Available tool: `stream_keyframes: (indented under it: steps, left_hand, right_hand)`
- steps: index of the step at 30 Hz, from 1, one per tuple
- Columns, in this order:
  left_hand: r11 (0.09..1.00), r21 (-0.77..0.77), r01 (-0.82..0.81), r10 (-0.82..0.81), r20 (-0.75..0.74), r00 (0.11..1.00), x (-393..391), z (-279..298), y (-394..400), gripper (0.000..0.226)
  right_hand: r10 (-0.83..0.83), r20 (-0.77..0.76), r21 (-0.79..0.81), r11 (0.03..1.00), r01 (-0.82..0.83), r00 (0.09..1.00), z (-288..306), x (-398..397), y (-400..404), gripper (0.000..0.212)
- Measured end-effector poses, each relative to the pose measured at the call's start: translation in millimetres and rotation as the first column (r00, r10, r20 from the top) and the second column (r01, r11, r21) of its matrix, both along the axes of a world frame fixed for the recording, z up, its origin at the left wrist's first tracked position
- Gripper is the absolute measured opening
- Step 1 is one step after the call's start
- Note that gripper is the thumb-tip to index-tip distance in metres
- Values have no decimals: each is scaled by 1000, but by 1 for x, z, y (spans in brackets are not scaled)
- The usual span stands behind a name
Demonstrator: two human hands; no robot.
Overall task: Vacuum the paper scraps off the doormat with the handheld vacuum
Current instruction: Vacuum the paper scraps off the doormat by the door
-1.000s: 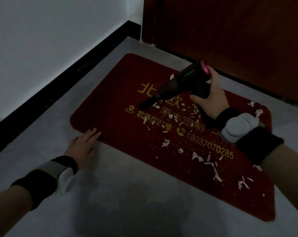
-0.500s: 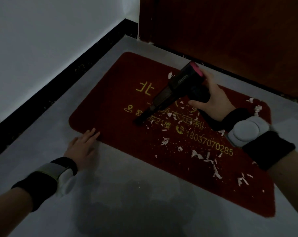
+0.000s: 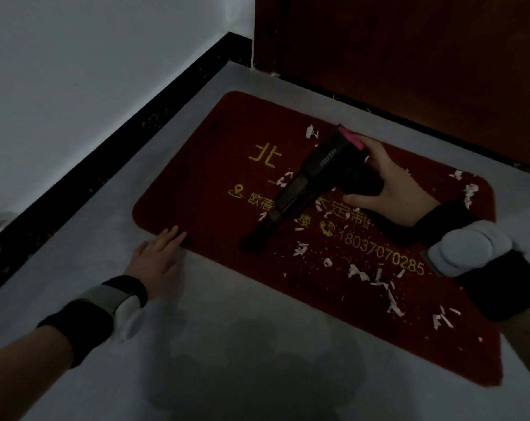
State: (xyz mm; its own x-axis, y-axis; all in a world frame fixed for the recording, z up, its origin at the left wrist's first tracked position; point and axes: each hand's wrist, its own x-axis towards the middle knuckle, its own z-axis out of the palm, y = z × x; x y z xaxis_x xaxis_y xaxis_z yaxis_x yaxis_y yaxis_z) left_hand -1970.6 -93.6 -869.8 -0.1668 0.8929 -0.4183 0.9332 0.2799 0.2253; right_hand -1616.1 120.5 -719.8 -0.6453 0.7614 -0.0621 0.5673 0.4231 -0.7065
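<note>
Grey floor [image 3: 227, 344] meets a white wall [image 3: 75, 71] with black skirting [image 3: 136, 141] and a dark wooden door [image 3: 409, 56]. On my feed the red doormat [image 3: 196, 183] lies in front of the door. Right hand [image 3: 388, 183] is wrapped round the grip of the black handheld vacuum [image 3: 315, 174], nozzle angled down to the mat centre; pink band at the rear, body lettering unreadable. Left hand [image 3: 157, 259] rests flat, fingers straight, fingertips on the mat's near-left edge. Mat print reads "18037070285" in yellow, with Chinese characters. White paper scraps [image 3: 376, 278] lie mostly on the right half; bare floor borders every mat edge.
</note>
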Motion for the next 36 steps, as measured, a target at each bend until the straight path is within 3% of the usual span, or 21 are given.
stream_keyframes:
  steps: [10, 14, 21, 24, 36]
  left_hand:
    - [1000, -4, 23, -23, -22, 999, 2, 4, -5, 64]
    - [1000, -15, 22, -23, -31, 999, 4, 6, -5, 64]
    - [1000, -10, 17, -18, -16, 1000, 3, 7, -5, 63]
    - [1000, 5, 19, -19, -10, 1000, 2, 7, -5, 63]
    - [999, -8, 35, -35, -29, 999, 1, 5, -4, 67]
  right_hand:
    - [-243, -103, 179, 949, 258, 965, -9, 0, -1, 91]
    - [-213, -85, 107, 969, 222, 973, -5, 7, 4, 90]
    - [-6, 28, -90, 996, 9, 1000, 2, 19, 5, 85]
    - [-27, 8, -99, 995, 27, 1000, -4, 20, 2, 85]
    - [-271, -39, 276, 922, 271, 962, -3, 32, 2, 91]
